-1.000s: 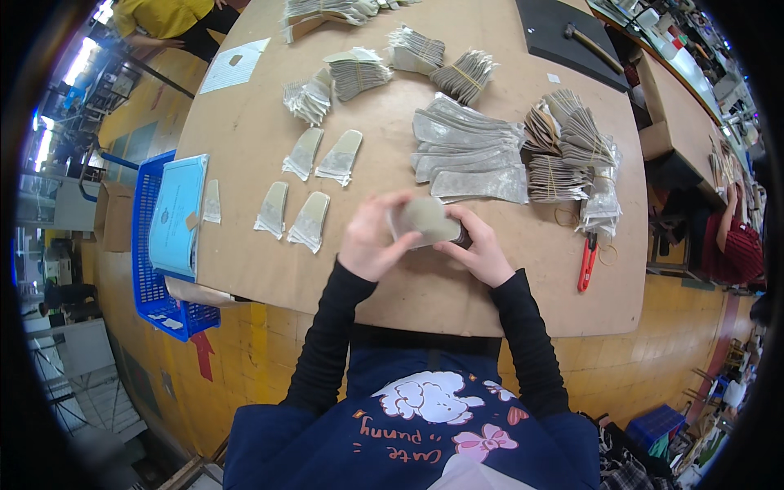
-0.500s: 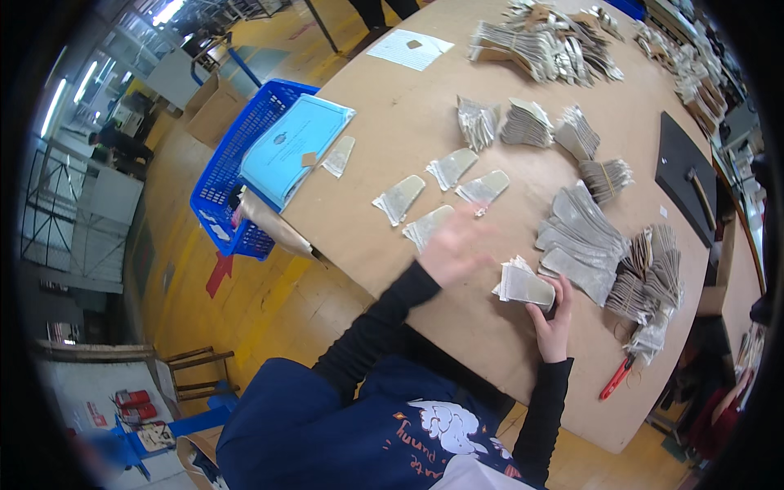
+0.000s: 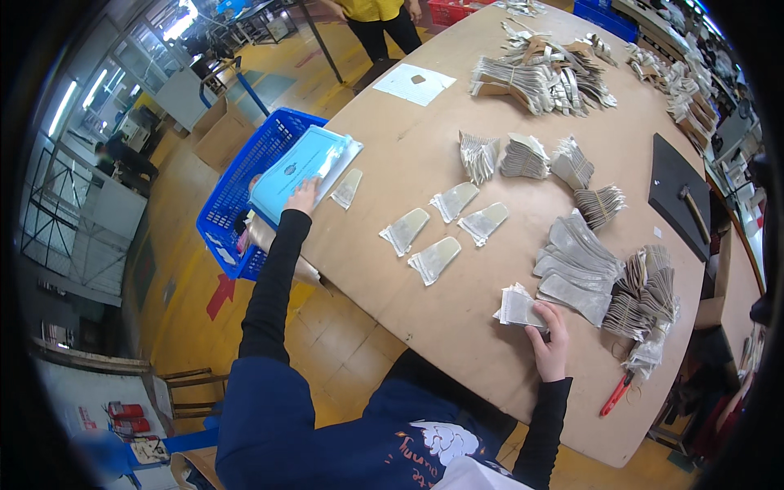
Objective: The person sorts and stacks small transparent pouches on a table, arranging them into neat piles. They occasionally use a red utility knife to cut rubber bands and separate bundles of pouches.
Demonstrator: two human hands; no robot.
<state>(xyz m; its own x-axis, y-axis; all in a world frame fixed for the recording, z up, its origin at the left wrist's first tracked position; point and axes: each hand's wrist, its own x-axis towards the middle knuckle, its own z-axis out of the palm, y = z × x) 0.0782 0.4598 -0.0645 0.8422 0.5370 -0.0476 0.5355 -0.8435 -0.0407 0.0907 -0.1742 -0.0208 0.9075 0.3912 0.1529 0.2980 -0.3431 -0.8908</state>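
My left hand (image 3: 304, 196) lies at the edge of a light blue folder (image 3: 286, 167), fingers stretched out on its surface. Whatever is under the fingertips is hidden. My right hand (image 3: 553, 336) is closed around a small stack of grey tapered pieces (image 3: 518, 308) with frayed white ends, just above the table's near side. Between the hands lie several single pieces of this kind, among them one grey tapered piece (image 3: 434, 259). Another tapered piece (image 3: 347, 189) rests beside the folder. A fanned pile of grey pieces (image 3: 576, 261) spreads beyond my right hand.
The folder sits over a blue plastic basket (image 3: 214, 214) at the table's left edge. Bundled stacks (image 3: 524, 155) stand farther back, with a larger heap (image 3: 543, 73) behind. At right are a black board (image 3: 674, 192), a hammer (image 3: 696, 214) and a red-handled cutter (image 3: 614, 395).
My left hand has moved from the loose pieces leftward to the blue folder. The small brown patch seen on the folder is now out of sight. My right hand still holds its stack.
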